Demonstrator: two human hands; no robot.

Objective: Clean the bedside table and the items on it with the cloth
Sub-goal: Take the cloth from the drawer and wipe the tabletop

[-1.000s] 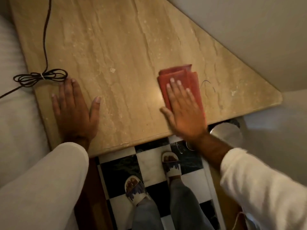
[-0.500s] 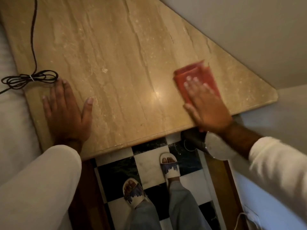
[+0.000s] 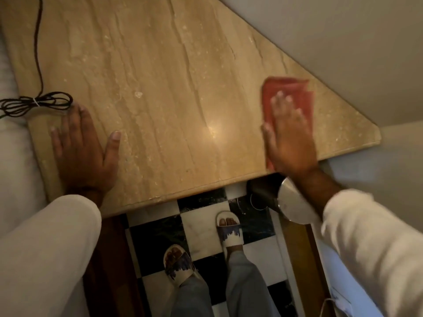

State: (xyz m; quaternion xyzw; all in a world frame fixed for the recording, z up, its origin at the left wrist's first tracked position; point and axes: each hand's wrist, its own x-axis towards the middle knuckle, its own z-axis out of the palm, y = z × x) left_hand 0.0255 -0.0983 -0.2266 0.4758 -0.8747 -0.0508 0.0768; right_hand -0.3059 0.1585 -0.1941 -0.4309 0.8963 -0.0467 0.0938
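The bedside table [image 3: 174, 83] has a beige stone top that narrows to a corner at the right. My right hand [image 3: 289, 143] lies flat, fingers spread, on a folded red cloth [image 3: 286, 90] and presses it onto the top near the right front edge; most of the cloth's lower half is hidden under the palm. My left hand [image 3: 84, 152] rests flat and empty on the table's left front part. A small pale speck [image 3: 138, 94] sits on the stone between the two hands.
A black cable [image 3: 39, 102], bundled and tied, lies at the table's left edge on white bedding [image 3: 13, 145]. A round metal object [image 3: 294, 204] stands below the table's right front edge. Below is a checkered floor [image 3: 201, 232] with my slippered feet. A wall [image 3: 343, 42] borders the far right side.
My right hand has slid the red cloth to the right along the tabletop, toward the narrow corner. My left hand has stayed flat in place.
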